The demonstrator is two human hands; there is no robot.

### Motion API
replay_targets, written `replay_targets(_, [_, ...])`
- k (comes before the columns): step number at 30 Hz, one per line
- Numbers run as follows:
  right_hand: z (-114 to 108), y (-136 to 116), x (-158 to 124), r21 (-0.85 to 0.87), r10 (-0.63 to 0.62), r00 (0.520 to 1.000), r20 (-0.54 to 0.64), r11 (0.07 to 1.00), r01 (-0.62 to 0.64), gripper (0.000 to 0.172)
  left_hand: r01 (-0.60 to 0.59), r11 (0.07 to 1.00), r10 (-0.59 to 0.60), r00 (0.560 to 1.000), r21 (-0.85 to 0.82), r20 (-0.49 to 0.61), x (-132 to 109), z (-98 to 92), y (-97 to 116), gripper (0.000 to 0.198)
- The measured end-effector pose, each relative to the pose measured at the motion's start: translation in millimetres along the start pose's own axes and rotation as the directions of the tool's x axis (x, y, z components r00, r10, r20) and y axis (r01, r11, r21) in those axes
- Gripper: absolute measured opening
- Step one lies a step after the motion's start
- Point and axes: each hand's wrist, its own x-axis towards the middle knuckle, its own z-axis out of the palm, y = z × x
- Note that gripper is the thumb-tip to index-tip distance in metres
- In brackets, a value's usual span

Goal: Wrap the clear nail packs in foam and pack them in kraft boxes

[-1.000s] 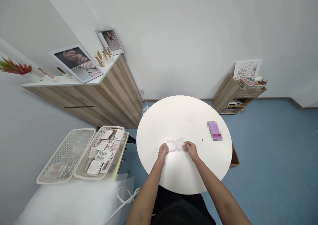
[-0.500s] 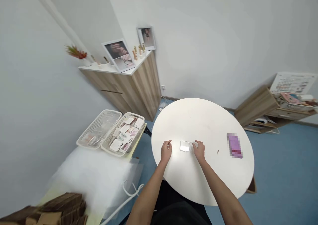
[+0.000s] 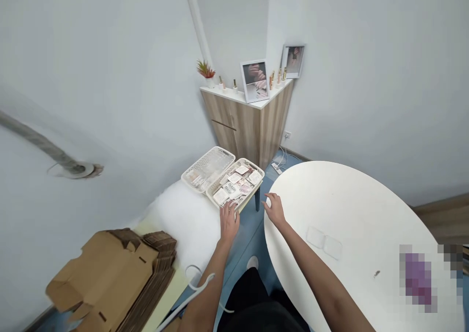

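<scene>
My left hand point(image 3: 229, 219) reaches to the near edge of a white plastic basket point(image 3: 209, 195) full of small white packets and printed cards point(image 3: 234, 178). Its fingers are apart and hold nothing; whether they touch the basket cannot be made out. Over the left edge of the round white table point(image 3: 351, 190) hangs my right hand point(image 3: 274, 209), fingers apart and nothing in them. A clear plastic case point(image 3: 332, 247) lies opened flat on the table, its two halves side by side, behind my right forearm.
Beside the packet basket stands a second white basket point(image 3: 212, 163) with clear cases. Flattened cardboard boxes point(image 3: 110, 273) are stacked at lower left, near white foam sheeting point(image 3: 183, 219). A wooden cabinet point(image 3: 249, 126) fills the corner. A blurred purple item point(image 3: 417, 278) lies on the table.
The view has swung left. My right hand has let go of the clear case, which now lies opened out. Both hands have moved left, the left one to the packet basket.
</scene>
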Motion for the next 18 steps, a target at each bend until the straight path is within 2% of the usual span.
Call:
replay_targets(3, [32,-31,25,-0.020,-0.109,0.991,0.078,0.994,0.111,0.035,-0.031,0.999,0.030,0.999,0.027,0.037,-8,-6.1,-27,0.034])
replay_targets(7, [75,-64,53,-0.064,-0.174,0.967,0.187,0.980,0.189,0.035,-0.102,0.995,0.101,0.989,0.010,0.109,-16,-7.9,-44,0.040])
replay_targets(13, [132,-96,87,-0.153,-0.176,0.907,0.381,0.956,0.250,0.038,-0.096,0.995,0.092,0.987,0.020,0.130,-19,-6.5,-47,0.043])
replay_targets(18, [160,-112,111,-0.233,-0.180,0.865,0.468,0.919,0.317,0.029,-0.061,0.998,0.057,0.988,0.029,0.143,-21,-9.1,-44,0.043])
